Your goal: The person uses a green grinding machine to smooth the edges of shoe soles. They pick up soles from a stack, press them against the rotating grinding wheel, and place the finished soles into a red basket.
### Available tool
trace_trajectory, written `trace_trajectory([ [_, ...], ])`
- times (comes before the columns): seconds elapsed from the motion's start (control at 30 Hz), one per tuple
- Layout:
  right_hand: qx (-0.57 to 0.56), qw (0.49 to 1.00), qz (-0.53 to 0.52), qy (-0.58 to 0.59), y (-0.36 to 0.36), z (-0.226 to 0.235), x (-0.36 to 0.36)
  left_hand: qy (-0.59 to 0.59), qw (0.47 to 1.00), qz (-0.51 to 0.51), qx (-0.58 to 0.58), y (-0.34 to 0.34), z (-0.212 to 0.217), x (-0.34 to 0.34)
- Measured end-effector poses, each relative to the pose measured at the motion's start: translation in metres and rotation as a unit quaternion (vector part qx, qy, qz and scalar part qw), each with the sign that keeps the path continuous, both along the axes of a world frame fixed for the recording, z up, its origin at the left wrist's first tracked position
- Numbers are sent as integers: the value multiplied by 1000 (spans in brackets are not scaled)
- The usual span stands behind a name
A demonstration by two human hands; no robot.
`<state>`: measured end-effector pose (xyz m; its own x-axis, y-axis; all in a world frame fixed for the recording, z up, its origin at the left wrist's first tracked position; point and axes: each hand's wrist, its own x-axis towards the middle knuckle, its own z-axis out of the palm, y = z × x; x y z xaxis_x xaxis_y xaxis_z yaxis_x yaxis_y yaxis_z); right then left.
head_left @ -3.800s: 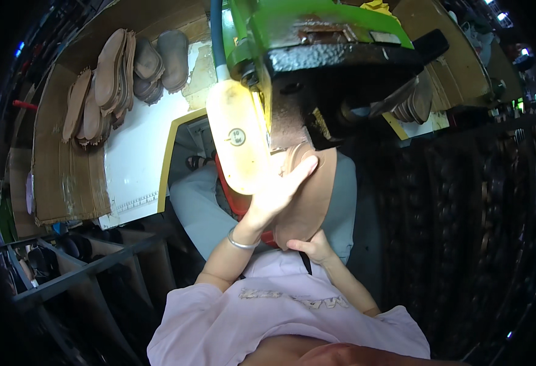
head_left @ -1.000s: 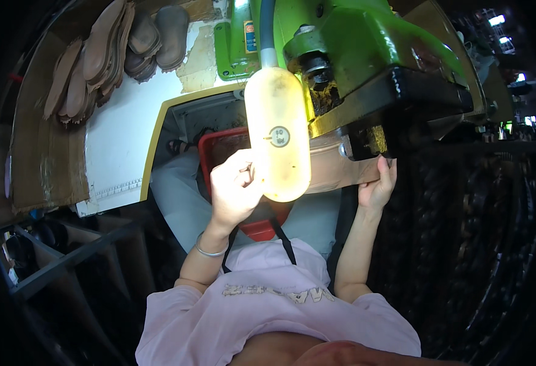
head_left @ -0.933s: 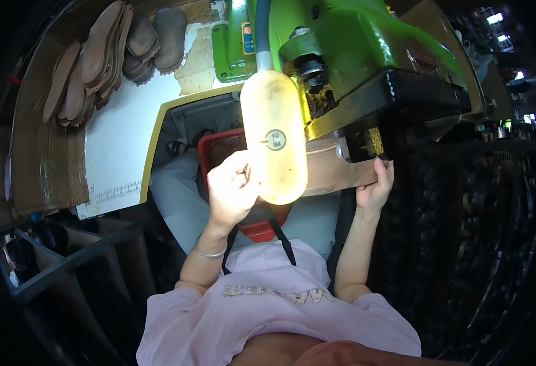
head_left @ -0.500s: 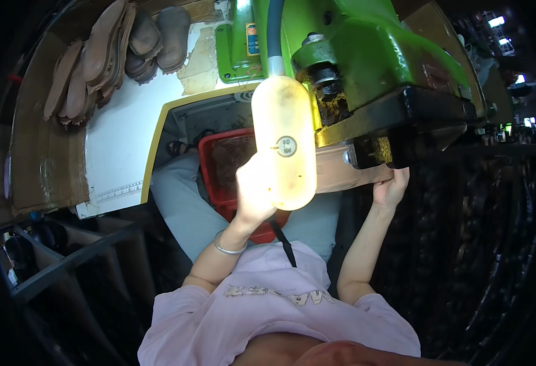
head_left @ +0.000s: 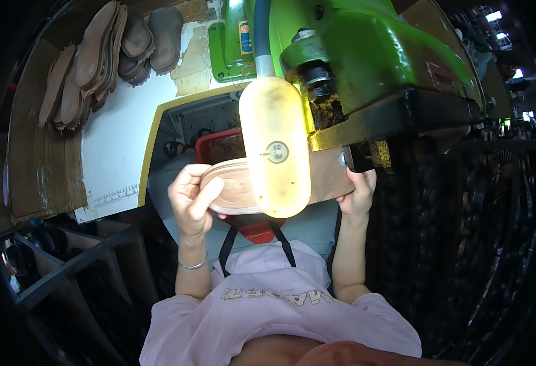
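Note:
A tan shoe sole (head_left: 230,190) lies lengthwise between my two hands, under a green machine (head_left: 365,55). My left hand (head_left: 193,198) pinches its rounded left end, thumb on top and fingers beneath. At the other end my right hand (head_left: 359,190) grips the sole close to the machine's dark lower head (head_left: 365,157). The glowing yellow-white lamp (head_left: 277,183) hangs in front of the sole's middle and hides that part. Whether the machine's working part touches the sole cannot be seen.
Several brown soles (head_left: 100,52) are stacked on the white, yellow-edged table (head_left: 115,146) at upper left, beside a cardboard wall (head_left: 27,165). A red bin (head_left: 210,146) stands below the sole. A rack (head_left: 72,262) is at lower left.
My left hand has moved left, out from behind the lamp, and now holds the sole's rounded end. My right hand and the sole have shifted left. The view has shifted slightly.

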<state>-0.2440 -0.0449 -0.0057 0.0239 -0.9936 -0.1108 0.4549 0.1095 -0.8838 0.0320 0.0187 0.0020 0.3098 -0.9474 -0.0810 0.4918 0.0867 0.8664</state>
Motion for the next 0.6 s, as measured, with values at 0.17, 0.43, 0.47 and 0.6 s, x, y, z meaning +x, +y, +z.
trace_trajectory([
  [0.17, -3, 999, 40, -5, 6, 0, 11, -12, 998, -2, 55, 25, -14, 18],
  [0.43, -32, 991, 102, 83, -6, 26, 47, 14, 993, -22, 116, 93, -56, 25],
  [0.47, -47, 986, 110, 115, -9, 28, 51, 7, 989, -70, 127, 97, -55, 25],
  [0.6, -81, 987, 100, 94, -16, 35, 68, -88, 967, -223, 92, 84, -49, 17],
])
